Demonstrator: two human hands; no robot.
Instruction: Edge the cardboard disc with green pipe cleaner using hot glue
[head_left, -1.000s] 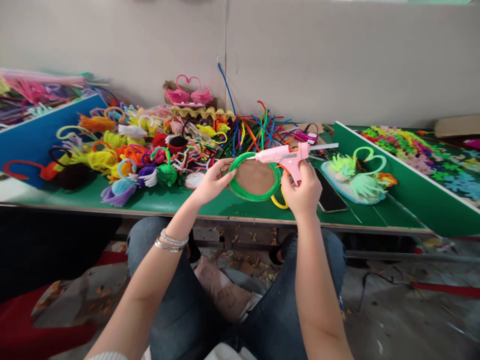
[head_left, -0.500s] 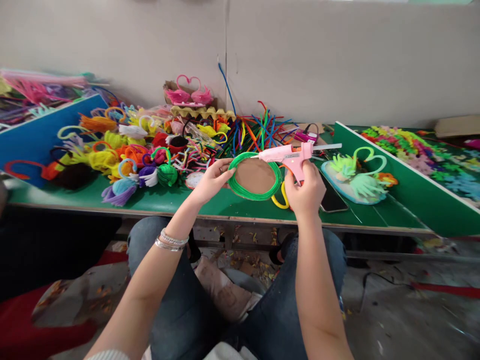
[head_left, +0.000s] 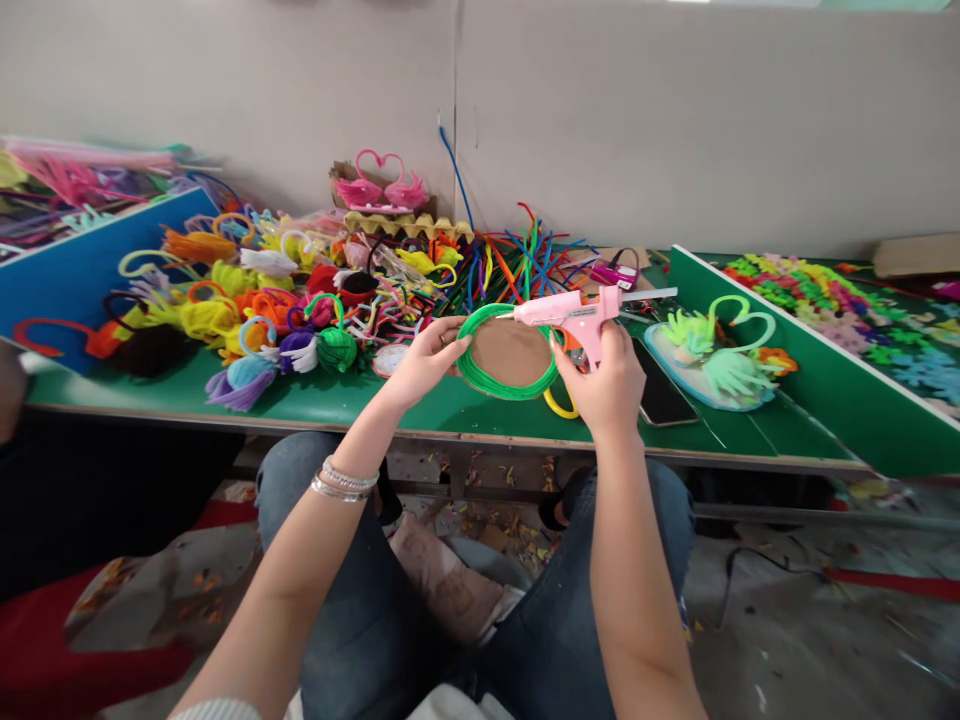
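Observation:
A brown cardboard oval point(head_left: 511, 352) has green pipe cleaner point(head_left: 501, 390) wound along its edge. Its left rim is pinched by my left hand point(head_left: 429, 365), thumb on top. My right hand point(head_left: 609, 385) is wrapped round the handle of a pink glue gun point(head_left: 574, 314), and its thumb reaches to the right rim of the green ring. The gun's nozzle points left, over the upper part of the oval, and a glue stick point(head_left: 651, 294) juts from its back. Below the gun lie yellow-handled scissors point(head_left: 561, 404), partly hidden by the ring and my right hand.
A phone point(head_left: 664, 388) and a pair of light-green pipe-cleaner swans point(head_left: 720, 358) lie right of my hand. Finished swans in many colours point(head_left: 247, 300) crowd the left. Loose pipe cleaners point(head_left: 525, 255) lie behind. A blue divider point(head_left: 97, 275) and a green divider point(head_left: 810, 370) flank the table.
My right hand has shifted slightly left with the glue gun, and its thumb has come to the ring's right rim. The left hand holds the oval in the same place.

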